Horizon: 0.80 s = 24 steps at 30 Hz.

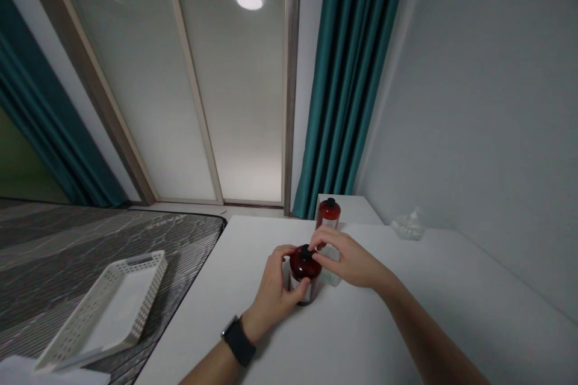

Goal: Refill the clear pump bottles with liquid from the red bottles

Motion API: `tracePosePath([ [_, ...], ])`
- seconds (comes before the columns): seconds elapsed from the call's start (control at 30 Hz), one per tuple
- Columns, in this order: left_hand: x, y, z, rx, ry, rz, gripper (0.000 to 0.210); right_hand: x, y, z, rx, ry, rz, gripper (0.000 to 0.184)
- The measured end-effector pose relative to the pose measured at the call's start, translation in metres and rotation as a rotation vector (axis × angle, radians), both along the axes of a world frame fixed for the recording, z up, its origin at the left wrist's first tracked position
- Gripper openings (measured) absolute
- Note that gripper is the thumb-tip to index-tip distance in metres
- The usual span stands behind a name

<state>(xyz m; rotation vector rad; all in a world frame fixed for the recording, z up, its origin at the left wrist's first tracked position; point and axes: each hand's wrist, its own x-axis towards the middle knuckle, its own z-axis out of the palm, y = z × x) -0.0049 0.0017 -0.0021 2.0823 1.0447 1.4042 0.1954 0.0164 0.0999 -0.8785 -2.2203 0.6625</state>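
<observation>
A dark red-brown bottle (pixel 303 264) with a pale label and a black cap (pixel 307 251) stands on the white table. My left hand (pixel 276 286), with a dark watch on its wrist, is wrapped around the bottle's body. From the right, my right hand (pixel 344 255) reaches over, its thumb and fingertips closed on the black cap. Just behind my right hand is a clear container (pixel 332 277), partly hidden, so its kind is not plain. Farther back stands a second red bottle (pixel 329 210) with a black cap and pale label, its lower part covered by my right hand.
A clear pump bottle (pixel 409 227) is at the table's back right, near the wall. To the left, a white perforated basket (pixel 151 289) rests on a grey striped surface (pixel 189 234). Behind the white table (pixel 253 228) are teal curtains (pixel 352 72) and frosted sliding doors (pixel 239 102).
</observation>
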Motion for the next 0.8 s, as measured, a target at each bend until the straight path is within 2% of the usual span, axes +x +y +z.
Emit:
tracePosePath([
  [0.1,0.0003,0.0002,-0.0001,-0.006,0.0,0.0,0.044,0.0006,0.0001,0.0008,0.002,0.029,0.031,0.015],
  [0.3,0.0002,0.0012,-0.0018,-0.003,0.019,0.007,0.046,0.0004,0.0005,-0.001,0.017,-0.001,-0.027,0.019],
  [0.43,0.0003,0.002,-0.0015,0.004,0.02,0.01,0.046,0.001,0.0021,-0.0032,0.071,0.032,-0.008,0.024],
  [0.67,0.0014,0.0007,0.0016,0.001,0.027,0.03,0.044,-0.0005,0.0002,-0.0019,0.046,-0.005,-0.043,0.02],
  [0.8,0.0016,0.0004,0.0016,0.004,0.025,0.032,0.044,-0.0005,-0.0008,-0.0015,0.044,0.009,0.004,0.023],
])
